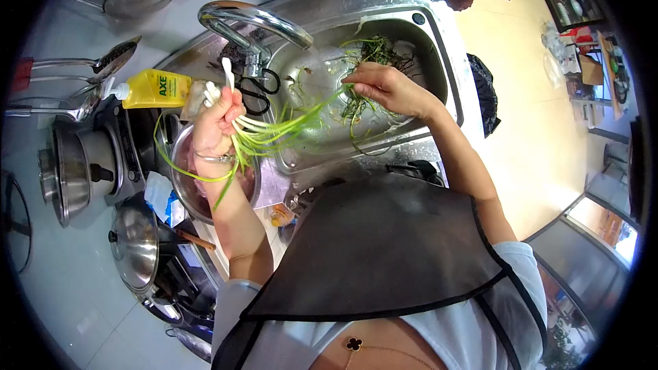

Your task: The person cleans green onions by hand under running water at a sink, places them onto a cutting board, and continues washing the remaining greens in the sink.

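Note:
My left hand (218, 123) is closed round a bunch of spring onions (274, 130), left of the sink. Their white bulb ends stick up past the fingers, and the long green leaves fan out toward the right over the sink's near edge. One leaf loops down past the wrist. My right hand (391, 89) is over the sink (439, 62), thumb and fingers pinched at the tips of the green leaves, which look blurred there. Beneath it lies a heap of dark green trimmings (384, 51) in the basin, with loose bits scattered around.
A chrome faucet (257, 17) arches over the basin's left part. A yellow detergent bottle (157, 89) lies near my left hand. Under my left forearm is a metal bowl (181, 178). Further left are a lidded pan (135, 247) and hanging ladles (116, 55). A black bag (483, 96) is beyond the sink.

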A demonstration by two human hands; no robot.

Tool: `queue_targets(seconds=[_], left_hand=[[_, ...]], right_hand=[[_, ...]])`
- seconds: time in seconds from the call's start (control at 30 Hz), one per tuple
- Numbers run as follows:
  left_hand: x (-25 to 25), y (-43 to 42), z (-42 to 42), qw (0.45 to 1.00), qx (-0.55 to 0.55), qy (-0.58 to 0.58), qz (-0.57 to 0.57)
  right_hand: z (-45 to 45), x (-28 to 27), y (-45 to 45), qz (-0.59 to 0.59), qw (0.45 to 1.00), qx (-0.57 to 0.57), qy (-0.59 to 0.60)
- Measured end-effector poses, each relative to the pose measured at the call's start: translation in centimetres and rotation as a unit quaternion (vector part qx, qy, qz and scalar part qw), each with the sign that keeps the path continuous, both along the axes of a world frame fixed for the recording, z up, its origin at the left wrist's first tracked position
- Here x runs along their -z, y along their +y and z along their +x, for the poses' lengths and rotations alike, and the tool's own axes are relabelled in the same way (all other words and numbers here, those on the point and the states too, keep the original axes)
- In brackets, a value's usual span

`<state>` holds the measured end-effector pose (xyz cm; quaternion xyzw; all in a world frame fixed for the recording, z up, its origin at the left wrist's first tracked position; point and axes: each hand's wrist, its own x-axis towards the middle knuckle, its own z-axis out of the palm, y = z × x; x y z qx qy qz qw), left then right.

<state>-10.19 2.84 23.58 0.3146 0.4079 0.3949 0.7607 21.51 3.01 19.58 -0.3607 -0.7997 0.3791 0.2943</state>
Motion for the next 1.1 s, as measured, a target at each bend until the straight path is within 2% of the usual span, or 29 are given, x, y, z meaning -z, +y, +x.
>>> queue_targets(seconds=[0.07, 0.13, 0.2, 0.27, 0.3, 0.33, 0.4, 0.47, 0.5, 0.53, 0.57, 0.6, 0.67, 0.73, 0.8, 0.83, 0.87, 0.93, 1.07, 1.1], left_hand=[[0.2, 0.2, 0.4, 1.000, -0.028, 0.010, 0.008], [0.5, 0.3, 1.5, 0.985, -0.127, 0.116, 0.024], [1.7, 0.5, 2.0, 0.986, -0.129, 0.104, 0.004], [2.2, 1.2, 1.7, 0.948, -0.247, 0.196, 0.050], [2.6, 1.4, 1.7, 0.948, -0.217, 0.226, 0.052], [3.4, 1.7, 1.7, 0.964, -0.156, 0.201, 0.072], [3.4, 2.1, 4.9, 0.948, -0.108, 0.284, 0.099], [6.5, 3.0, 7.2, 0.945, -0.036, 0.254, 0.205], [7.0, 3.2, 8.5, 0.955, -0.031, 0.236, 0.177], [7.5, 3.3, 9.6, 0.964, -0.023, 0.217, 0.149], [8.9, 3.8, 10.1, 0.946, 0.012, 0.244, 0.213], [8.7, 3.8, 10.7, 0.946, 0.017, 0.242, 0.214], [8.1, 4.1, 11.9, 0.962, 0.091, 0.192, 0.171], [7.2, 4.2, 12.1, 0.961, 0.096, 0.174, 0.192], [6.2, 4.3, 11.9, 0.968, 0.149, 0.141, 0.147], [6.4, 4.5, 11.7, 0.963, 0.171, 0.144, 0.148], [6.5, 4.7, 11.4, 0.964, 0.168, 0.144, 0.148], [6.6, 4.9, 10.6, 0.956, 0.228, 0.085, 0.164], [6.7, 4.9, 9.7, 0.975, 0.184, 0.071, 0.105], [7.1, 4.9, 9.5, 0.984, 0.156, 0.010, 0.084]], right_hand=[[0.1, 0.8, 0.0, 0.025, 0.999, 0.019, -0.014], [0.3, 1.9, 0.0, -0.067, 0.981, 0.175, -0.045], [1.3, 6.8, 1.1, -0.091, 0.905, 0.411, -0.058], [5.6, 11.1, 2.1, -0.206, 0.819, 0.524, -0.114], [6.2, 13.3, 1.1, -0.205, 0.819, 0.523, -0.113], [6.4, 15.4, -0.3, -0.085, 0.837, 0.465, -0.276], [6.1, 16.3, -0.5, 0.042, 0.818, 0.384, -0.427], [4.4, 15.4, 1.3, 0.035, 0.908, 0.286, -0.303], [2.4, 12.1, 1.9, -0.058, 0.935, 0.276, -0.216], [0.0, 7.9, 2.3, -0.151, 0.944, 0.265, -0.126], [-1.8, 5.9, 2.4, -0.144, 0.956, 0.255, -0.028], [-3.1, 4.4, 2.5, -0.134, 0.958, 0.243, 0.069], [-4.7, 1.7, 3.0, -0.156, 0.960, 0.181, 0.145], [-5.0, 1.2, 3.6, -0.193, 0.954, 0.175, 0.149], [-5.3, 0.4, 4.1, -0.180, 0.966, 0.137, 0.124], [-5.8, 0.9, 4.3, -0.126, 0.969, 0.138, 0.163], [-5.8, 0.8, 4.4, -0.126, 0.969, 0.135, 0.163], [-5.8, 0.5, 4.6, -0.199, 0.968, 0.110, 0.109], [-6.1, 0.1, 4.8, -0.225, 0.967, 0.081, 0.087], [-6.5, -0.3, 4.6, -0.217, 0.971, 0.048, 0.092]])
